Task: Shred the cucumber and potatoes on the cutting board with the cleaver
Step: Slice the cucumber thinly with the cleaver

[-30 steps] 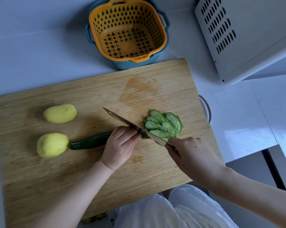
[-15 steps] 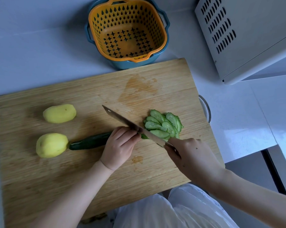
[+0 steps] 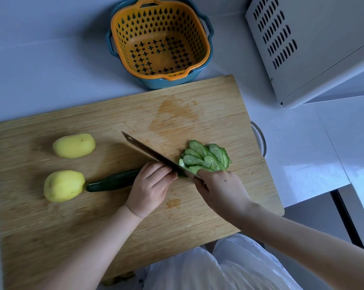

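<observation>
1. Pale kitchen surface (image 3: pixel 41 70) carries the wooden cutting board (image 3: pixel 197 105); a white vented appliance (image 3: pixel 323 59) and an orange colander (image 3: pixel 206 45) sit beyond it, out of the way.
2. Cucumber (image 3: pixel 112 182) lies left to right; the left hand (image 3: pixel 149 187) curls its fingers over the cut end, pinning it.
3. Cleaver (image 3: pixel 149 152), gripped by the right hand (image 3: pixel 222 189), crosses that axis just right of the knuckles.
4. Slices (image 3: pixel 206 158) fan out right of the blade; one potato (image 3: pixel 64 185) sits at the cucumber's left tip, another potato (image 3: pixel 74 145) behind, both uncut.
</observation>
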The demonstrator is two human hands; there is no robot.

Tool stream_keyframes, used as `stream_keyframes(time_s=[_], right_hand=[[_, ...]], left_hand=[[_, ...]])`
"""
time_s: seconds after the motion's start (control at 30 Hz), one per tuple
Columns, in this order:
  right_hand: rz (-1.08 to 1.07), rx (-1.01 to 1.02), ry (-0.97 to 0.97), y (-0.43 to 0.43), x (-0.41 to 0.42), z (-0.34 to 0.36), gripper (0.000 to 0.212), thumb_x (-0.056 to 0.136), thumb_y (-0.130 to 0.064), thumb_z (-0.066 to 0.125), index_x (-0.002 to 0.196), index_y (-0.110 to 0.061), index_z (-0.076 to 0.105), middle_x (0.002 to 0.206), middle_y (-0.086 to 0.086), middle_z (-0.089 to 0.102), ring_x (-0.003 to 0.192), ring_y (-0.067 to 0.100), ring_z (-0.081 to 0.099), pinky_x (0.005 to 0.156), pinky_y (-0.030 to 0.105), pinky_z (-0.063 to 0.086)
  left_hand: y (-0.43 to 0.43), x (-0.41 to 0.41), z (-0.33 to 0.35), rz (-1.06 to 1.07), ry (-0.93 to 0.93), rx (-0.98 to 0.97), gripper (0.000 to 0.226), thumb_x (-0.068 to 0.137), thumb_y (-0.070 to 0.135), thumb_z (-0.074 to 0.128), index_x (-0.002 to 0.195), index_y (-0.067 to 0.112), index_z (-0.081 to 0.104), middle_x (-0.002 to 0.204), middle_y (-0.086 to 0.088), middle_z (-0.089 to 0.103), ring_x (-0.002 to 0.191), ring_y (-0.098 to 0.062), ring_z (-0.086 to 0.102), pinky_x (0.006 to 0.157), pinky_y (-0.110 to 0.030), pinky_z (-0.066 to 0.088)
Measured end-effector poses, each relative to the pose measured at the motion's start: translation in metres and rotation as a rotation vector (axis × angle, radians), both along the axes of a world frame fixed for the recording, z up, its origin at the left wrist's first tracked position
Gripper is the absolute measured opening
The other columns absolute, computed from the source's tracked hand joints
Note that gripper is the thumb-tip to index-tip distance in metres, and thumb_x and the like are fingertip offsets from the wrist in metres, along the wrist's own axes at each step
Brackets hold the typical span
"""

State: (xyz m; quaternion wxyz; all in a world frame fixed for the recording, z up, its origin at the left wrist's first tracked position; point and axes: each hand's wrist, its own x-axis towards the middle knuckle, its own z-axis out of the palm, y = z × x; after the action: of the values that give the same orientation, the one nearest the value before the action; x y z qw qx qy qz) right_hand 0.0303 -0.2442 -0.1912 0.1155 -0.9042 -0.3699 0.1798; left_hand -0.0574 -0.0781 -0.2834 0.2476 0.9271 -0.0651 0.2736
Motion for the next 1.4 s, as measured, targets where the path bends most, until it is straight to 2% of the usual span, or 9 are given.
stream_keyframes(time_s=[0.17, 0.4, 0.5, 0.57, 0.7, 0.87, 1.1, 1.27, 1.4], right_hand=[[-0.014, -0.009, -0.007, -0.017, -0.002, 0.023, 0.029, 0.085, -0.026, 0.053, 0.062, -0.023, 0.036, 0.044, -0.011, 0.018, 0.033, 0.012, 0.018, 0.037, 0.014, 0.006], [0.034, -0.094, -0.012, -0.016, 0.001, 0.035, 0.035, 0.078, -0.026, 0.058, 0.063, -0.024, 0.027, 0.046, -0.011, 0.011, 0.033, 0.014, 0.011, 0.038, 0.013, -0.001], [0.072, -0.14, -0.001, -0.009, 0.002, 0.033, 0.039, 0.082, -0.022, 0.065, 0.063, -0.023, 0.031, 0.047, -0.012, 0.011, 0.034, 0.008, 0.006, 0.038, 0.014, 0.001], [0.085, -0.148, -0.009, 0.002, 0.001, 0.022, 0.029, 0.089, -0.022, 0.058, 0.066, -0.021, 0.04, 0.048, -0.011, 0.02, 0.037, 0.009, 0.018, 0.037, 0.018, 0.009], [0.025, -0.101, 0.037, 0.013, 0.002, 0.01, 0.031, 0.078, -0.018, 0.071, 0.059, -0.017, 0.046, 0.045, -0.01, 0.025, 0.033, 0.015, 0.02, 0.035, 0.015, 0.003], [-0.021, -0.034, 0.111, -0.002, 0.008, 0.008, 0.027, 0.097, -0.029, 0.041, 0.072, -0.017, 0.043, 0.052, -0.01, 0.032, 0.043, 0.007, 0.028, 0.042, 0.022, 0.019], [0.062, -0.066, -0.009, -0.015, 0.002, 0.036, 0.031, 0.084, -0.028, 0.054, 0.061, -0.023, 0.034, 0.044, -0.01, 0.021, 0.032, 0.014, 0.019, 0.036, 0.014, 0.005], [0.117, -0.086, -0.035, -0.013, 0.002, 0.039, 0.033, 0.08, -0.021, 0.066, 0.059, -0.02, 0.041, 0.044, -0.01, 0.021, 0.032, 0.013, 0.015, 0.037, 0.014, 0.001], [0.104, -0.087, -0.042, -0.012, 0.002, 0.039, 0.035, 0.079, -0.022, 0.063, 0.06, -0.023, 0.034, 0.045, -0.01, 0.019, 0.033, 0.014, 0.015, 0.037, 0.014, 0.002]], left_hand=[[0.001, 0.0, -0.002, -0.024, -0.029, -0.017, 0.011, 0.085, 0.003, 0.065, 0.095, 0.008, 0.063, 0.098, -0.007, 0.063, 0.092, -0.022, 0.057, 0.088, -0.035, 0.049], [0.002, 0.0, -0.004, -0.019, -0.021, 0.009, 0.014, 0.079, -0.001, 0.069, 0.091, 0.006, 0.066, 0.086, -0.012, 0.071, 0.089, -0.022, 0.056, 0.083, -0.037, 0.049], [0.002, 0.0, -0.002, -0.016, -0.008, 0.03, 0.008, 0.081, 0.0, 0.066, 0.082, 0.002, 0.074, 0.085, -0.012, 0.071, 0.089, -0.022, 0.056, 0.085, -0.036, 0.049], [0.001, -0.001, -0.001, -0.012, 0.001, 0.036, 0.011, 0.084, 0.001, 0.064, 0.081, 0.001, 0.075, 0.086, -0.012, 0.071, 0.091, -0.022, 0.056, 0.086, -0.036, 0.049], [0.001, -0.003, 0.002, -0.013, 0.018, 0.036, 0.014, 0.088, 0.001, 0.061, 0.084, 0.0, 0.074, 0.089, -0.013, 0.071, 0.095, -0.023, 0.057, 0.088, -0.038, 0.049], [0.006, -0.009, 0.004, 0.083, -0.004, 0.045, 0.011, 0.085, 0.003, 0.062, 0.084, 0.005, 0.073, 0.087, -0.01, 0.071, 0.093, -0.021, 0.057, 0.091, -0.035, 0.044], [0.008, -0.007, -0.002, 0.059, -0.049, 0.079, 0.008, 0.087, 0.004, 0.06, 0.09, 0.006, 0.066, 0.087, -0.011, 0.07, 0.091, -0.023, 0.055, 0.087, -0.036, 0.045], [0.008, -0.006, -0.003, 0.05, -0.042, 0.087, 0.012, 0.084, 0.003, 0.061, 0.094, 0.01, 0.062, 0.089, -0.01, 0.07, 0.092, -0.022, 0.055, 0.087, -0.037, 0.045], [0.008, -0.006, -0.003, 0.052, -0.039, 0.081, 0.014, 0.085, 0.004, 0.061, 0.097, 0.011, 0.059, 0.09, -0.009, 0.071, 0.093, -0.022, 0.054, 0.086, -0.037, 0.045]])
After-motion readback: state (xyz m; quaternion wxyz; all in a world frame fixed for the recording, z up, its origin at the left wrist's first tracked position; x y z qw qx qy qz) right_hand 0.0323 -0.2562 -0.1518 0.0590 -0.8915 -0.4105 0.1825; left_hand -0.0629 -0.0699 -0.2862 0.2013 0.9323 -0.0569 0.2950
